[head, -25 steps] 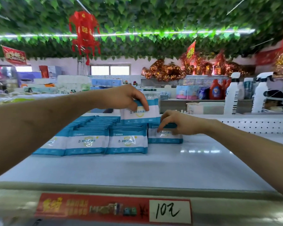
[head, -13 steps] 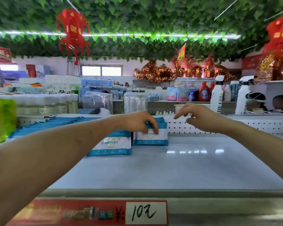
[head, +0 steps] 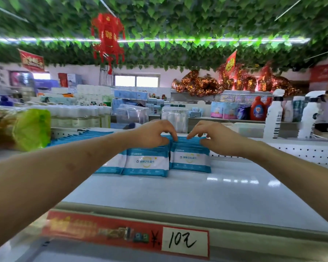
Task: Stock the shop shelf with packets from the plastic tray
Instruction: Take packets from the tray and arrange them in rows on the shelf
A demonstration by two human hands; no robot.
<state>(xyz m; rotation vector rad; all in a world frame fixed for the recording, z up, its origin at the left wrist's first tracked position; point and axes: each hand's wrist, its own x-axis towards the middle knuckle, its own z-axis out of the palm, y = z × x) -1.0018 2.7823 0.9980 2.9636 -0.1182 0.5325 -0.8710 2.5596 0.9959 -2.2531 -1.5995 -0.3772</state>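
Where the shelf (head: pixel 178 197) ends nearest the viewer, a red label strip (head: pixel 102 229) with a white price tag (head: pixel 185 241) runs along its front lip. Mid-shelf: blue-and-white packets (head: pixel 147 163) stand upright in two touching rows. Left hand (head: pixel 151 136): fingers curled over the left row's top edges. Right hand (head: pixel 216 138): fingers bent, tips on the right row's tops; pinch or mere touch, cannot tell. Green bag (head: pixel 28 127) at far left. Behind: perforated back panel (head: pixel 301 151), clear boxes (head: pixel 174 118) with blurred white contents, white spray bottles (head: pixel 274 114).
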